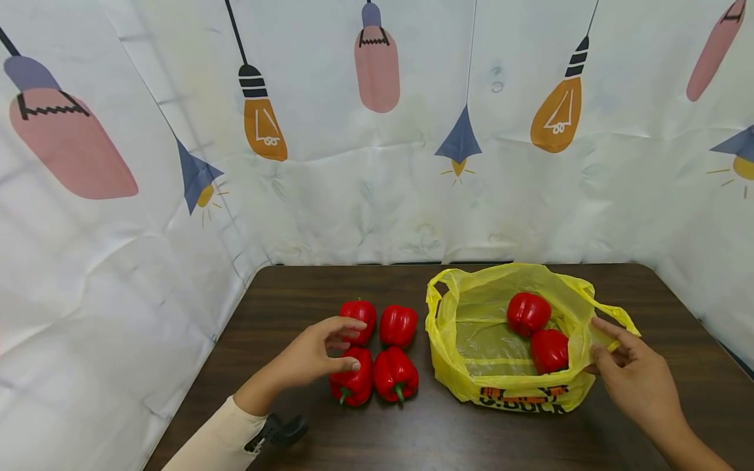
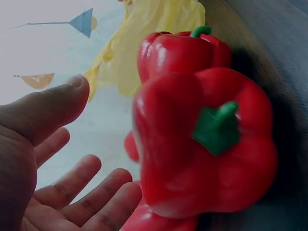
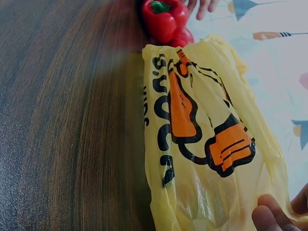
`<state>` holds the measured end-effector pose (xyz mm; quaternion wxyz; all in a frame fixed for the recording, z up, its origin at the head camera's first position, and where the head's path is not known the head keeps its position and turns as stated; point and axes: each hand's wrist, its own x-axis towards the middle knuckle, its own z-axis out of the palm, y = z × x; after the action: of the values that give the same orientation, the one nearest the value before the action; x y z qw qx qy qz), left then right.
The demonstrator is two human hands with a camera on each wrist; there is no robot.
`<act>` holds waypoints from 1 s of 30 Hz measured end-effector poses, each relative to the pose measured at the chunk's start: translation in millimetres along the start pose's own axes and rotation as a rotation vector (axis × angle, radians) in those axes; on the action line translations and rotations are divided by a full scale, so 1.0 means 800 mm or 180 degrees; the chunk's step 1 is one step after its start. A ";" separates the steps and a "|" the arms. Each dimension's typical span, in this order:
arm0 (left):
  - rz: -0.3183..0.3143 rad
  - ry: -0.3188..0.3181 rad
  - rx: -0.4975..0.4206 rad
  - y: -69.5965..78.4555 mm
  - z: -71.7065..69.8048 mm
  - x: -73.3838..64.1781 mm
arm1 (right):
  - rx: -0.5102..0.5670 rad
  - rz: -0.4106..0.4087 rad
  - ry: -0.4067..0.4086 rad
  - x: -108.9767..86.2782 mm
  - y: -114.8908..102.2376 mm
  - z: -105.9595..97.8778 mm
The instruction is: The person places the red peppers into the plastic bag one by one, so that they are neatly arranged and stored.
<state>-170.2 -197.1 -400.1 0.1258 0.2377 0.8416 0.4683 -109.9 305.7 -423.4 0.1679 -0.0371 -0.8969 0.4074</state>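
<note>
Head view forward and down, wrist views close and inward, yellow bag point(image 1: 462, 381) in all.

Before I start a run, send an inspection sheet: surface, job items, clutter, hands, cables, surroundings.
Surface: dark wood-grain table.
Job items: yellow bag, mouth open, two red peppers inside; four loose peppers left of it, two by two.
Clutter: nothing seen.
Left hand: fingers spread at the two left loose peppers, contact unclear; black device at the wrist.
Right hand: pinches the bag's right edge.
Cables: nothing seen; lamp cords are only printed.
Surroundings: creased white backdrop with lamp prints, behind and at both sides.
</note>
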 end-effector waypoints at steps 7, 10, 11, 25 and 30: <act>0.0030 -0.0076 0.0065 -0.019 -0.001 -0.012 | -0.0032 0.0036 -0.0028 -0.001 0.000 -0.001; 0.0013 -0.0112 0.0095 -0.026 -0.002 -0.016 | -0.0041 0.0029 -0.0014 -0.001 0.000 -0.001; 0.0001 -0.0124 0.0103 -0.027 -0.002 -0.017 | -0.0041 0.0032 -0.0012 -0.001 0.000 -0.001; -0.0151 -0.0224 0.0171 -0.048 -0.004 -0.029 | -0.0033 0.0048 -0.0035 -0.002 0.001 -0.001; -0.0125 -0.0289 0.0089 -0.055 -0.004 -0.029 | -0.0039 0.0056 -0.0030 -0.002 0.001 -0.001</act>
<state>-164.2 -231.2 -435.7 0.1697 0.2439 0.8460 0.4427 -108.5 306.3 -423.9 0.1599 -0.0441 -0.8998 0.4035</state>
